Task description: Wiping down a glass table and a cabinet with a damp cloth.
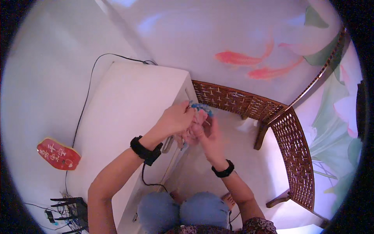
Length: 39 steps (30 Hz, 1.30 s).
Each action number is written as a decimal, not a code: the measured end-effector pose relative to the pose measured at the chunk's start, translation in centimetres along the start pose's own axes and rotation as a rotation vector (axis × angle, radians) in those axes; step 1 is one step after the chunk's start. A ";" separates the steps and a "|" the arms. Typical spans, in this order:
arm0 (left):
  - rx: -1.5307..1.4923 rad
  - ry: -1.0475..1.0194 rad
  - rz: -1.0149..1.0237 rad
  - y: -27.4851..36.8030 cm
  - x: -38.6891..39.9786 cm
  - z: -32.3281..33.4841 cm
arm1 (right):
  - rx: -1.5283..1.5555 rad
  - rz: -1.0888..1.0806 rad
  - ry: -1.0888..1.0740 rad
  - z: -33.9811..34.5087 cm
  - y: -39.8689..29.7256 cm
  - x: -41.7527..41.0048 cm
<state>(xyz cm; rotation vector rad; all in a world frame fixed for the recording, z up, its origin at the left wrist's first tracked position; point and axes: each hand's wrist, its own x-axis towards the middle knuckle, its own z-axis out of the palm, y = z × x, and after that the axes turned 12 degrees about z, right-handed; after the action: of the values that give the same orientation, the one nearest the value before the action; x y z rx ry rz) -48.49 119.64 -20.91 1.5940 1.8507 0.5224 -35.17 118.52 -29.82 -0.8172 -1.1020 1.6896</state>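
Both hands are raised together in front of me, at the edge of a white cabinet (122, 96). Between them is a bunched pink and blue thing (201, 115), soft-looking, partly covered by the fingers; its kind is unclear. My left hand (178, 118) is closed on its left side. My right hand (209, 133), somewhat blurred, touches its right side with thumb and fingers curved around it. Black bands sit on both wrists, the left one with a small black device (153, 155) and a cable.
A brown woven screen (239, 101) with wooden feet bends around the right. On the left lie a red sign with writing (58, 154), a thin black cable (87, 99) and a black router-like device (77, 209) among tangled wires. A wall with painted fish (242, 58) stands beyond.
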 end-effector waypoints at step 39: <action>0.290 0.140 0.201 0.9 1.4 -0.9 | 0.379 0.280 0.355 -5.8 5.8 0.5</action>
<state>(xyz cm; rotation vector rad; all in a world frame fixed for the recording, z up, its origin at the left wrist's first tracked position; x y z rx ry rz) -48.55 121.22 -19.96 1.9954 1.9496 0.4787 -32.25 119.84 -37.37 -1.0050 -0.4218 1.8166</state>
